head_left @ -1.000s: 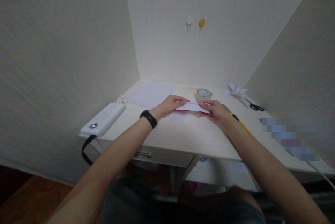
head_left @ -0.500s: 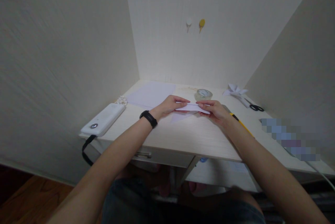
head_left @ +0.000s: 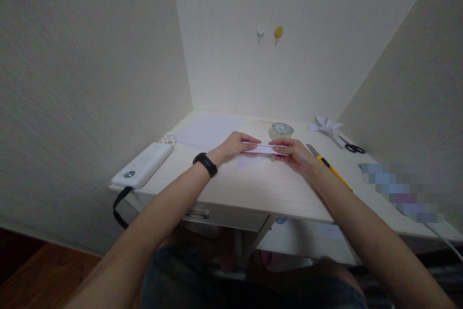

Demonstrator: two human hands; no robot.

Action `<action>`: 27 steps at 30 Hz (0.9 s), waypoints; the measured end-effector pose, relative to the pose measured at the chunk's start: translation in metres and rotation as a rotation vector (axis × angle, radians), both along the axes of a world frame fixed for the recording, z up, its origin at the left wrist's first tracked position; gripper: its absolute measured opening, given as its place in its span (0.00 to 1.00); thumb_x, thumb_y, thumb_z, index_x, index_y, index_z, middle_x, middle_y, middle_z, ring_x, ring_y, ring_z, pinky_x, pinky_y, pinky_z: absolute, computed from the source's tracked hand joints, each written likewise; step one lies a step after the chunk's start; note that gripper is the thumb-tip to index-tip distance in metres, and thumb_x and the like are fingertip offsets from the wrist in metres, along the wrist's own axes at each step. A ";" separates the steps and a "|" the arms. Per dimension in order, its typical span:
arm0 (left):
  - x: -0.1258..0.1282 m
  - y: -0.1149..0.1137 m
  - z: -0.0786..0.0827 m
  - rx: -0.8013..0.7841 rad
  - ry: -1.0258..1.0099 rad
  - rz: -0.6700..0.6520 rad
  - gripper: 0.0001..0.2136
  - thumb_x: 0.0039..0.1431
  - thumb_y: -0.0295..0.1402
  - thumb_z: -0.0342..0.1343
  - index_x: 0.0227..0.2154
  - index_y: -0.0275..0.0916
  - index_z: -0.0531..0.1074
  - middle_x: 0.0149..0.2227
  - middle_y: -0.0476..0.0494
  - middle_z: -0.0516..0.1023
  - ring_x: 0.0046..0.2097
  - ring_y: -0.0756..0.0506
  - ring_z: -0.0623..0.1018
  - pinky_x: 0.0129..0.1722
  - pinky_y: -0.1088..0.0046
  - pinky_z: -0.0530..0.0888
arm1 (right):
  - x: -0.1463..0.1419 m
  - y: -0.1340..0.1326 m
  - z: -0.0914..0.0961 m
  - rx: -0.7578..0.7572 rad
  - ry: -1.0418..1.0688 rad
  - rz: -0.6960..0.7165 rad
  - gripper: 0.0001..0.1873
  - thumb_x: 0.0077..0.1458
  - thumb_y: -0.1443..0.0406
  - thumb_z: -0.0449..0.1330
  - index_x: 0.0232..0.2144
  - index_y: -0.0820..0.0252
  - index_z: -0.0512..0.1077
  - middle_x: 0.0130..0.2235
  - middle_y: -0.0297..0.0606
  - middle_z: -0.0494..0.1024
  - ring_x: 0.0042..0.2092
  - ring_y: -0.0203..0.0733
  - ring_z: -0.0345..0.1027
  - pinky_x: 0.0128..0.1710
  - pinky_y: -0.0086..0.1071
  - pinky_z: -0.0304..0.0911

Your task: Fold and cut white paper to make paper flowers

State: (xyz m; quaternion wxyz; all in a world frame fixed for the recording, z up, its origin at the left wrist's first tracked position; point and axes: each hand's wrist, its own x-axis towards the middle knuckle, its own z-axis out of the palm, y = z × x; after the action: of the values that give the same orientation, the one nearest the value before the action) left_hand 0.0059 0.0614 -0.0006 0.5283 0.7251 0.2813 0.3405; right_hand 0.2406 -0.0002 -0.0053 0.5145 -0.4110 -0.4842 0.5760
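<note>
White paper, folded into a narrow strip (head_left: pixel 263 149), stretches between a person's two bare hands near the middle of a pale wood-grain desk (head_left: pixel 253 191). The left hand (head_left: pixel 235 145) pinches the strip's left end between thumb and fingers; the right hand (head_left: pixel 295 153) grips the right end the same way, the thumbs pointing toward each other. Whether the strip touches the desktop cannot be told. Just below it, on the side of the desk's front edge, a pale lilac piece of paper (head_left: pixel 248 161) lies flat, partly covered. The left wrist wears a black watch (head_left: pixel 206 164).

Larger pale sheets (head_left: pixel 211 128) lie flat in the desk's back left corner. Along the left edge, toward the front left corner, rests a white rectangular device (head_left: pixel 142 165) with a round silver button. A roll of clear tape (head_left: pixel 281 130) sits near the back edge, just beyond the right hand. To that hand's right lies a yellow and black utility knife (head_left: pixel 333 171), blade toward the back edge. Near the back right corner are a white paper pinwheel (head_left: pixel 324 124) and, just beside it, black-handled scissors (head_left: pixel 355 148).
</note>
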 end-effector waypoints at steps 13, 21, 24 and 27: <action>0.006 -0.007 -0.001 -0.248 -0.158 -0.107 0.10 0.55 0.27 0.65 0.41 0.32 0.80 0.45 0.35 0.81 0.40 0.48 0.80 0.49 0.63 0.76 | -0.002 0.003 -0.004 0.028 -0.058 -0.027 0.18 0.34 0.62 0.77 0.32 0.62 0.82 0.33 0.39 0.82 0.31 0.35 0.72 0.30 0.25 0.71; 0.009 -0.010 -0.002 -0.310 -0.194 -0.119 0.10 0.55 0.27 0.66 0.40 0.30 0.80 0.45 0.35 0.80 0.40 0.48 0.80 0.50 0.63 0.77 | -0.005 -0.001 -0.003 0.058 -0.057 -0.002 0.17 0.36 0.61 0.76 0.32 0.62 0.82 0.33 0.40 0.81 0.32 0.36 0.74 0.31 0.27 0.73; 0.009 -0.009 -0.003 -0.316 -0.203 -0.116 0.10 0.54 0.26 0.66 0.39 0.29 0.79 0.42 0.36 0.81 0.40 0.48 0.80 0.51 0.62 0.77 | -0.005 0.000 -0.004 0.060 -0.039 -0.001 0.18 0.35 0.62 0.77 0.32 0.62 0.82 0.32 0.39 0.81 0.31 0.37 0.74 0.31 0.28 0.73; 0.009 -0.009 -0.004 -0.310 -0.192 -0.127 0.11 0.54 0.26 0.67 0.40 0.29 0.79 0.41 0.37 0.81 0.39 0.49 0.81 0.51 0.64 0.77 | -0.005 0.000 -0.005 0.050 -0.017 -0.005 0.18 0.34 0.63 0.77 0.31 0.63 0.82 0.32 0.40 0.81 0.32 0.38 0.75 0.32 0.29 0.74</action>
State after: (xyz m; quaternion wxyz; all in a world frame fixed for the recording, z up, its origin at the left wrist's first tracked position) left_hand 0.0145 0.0526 -0.0043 0.6787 0.6154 0.2323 0.3267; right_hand 0.2354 -0.0005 -0.0100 0.5218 -0.4042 -0.5020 0.5589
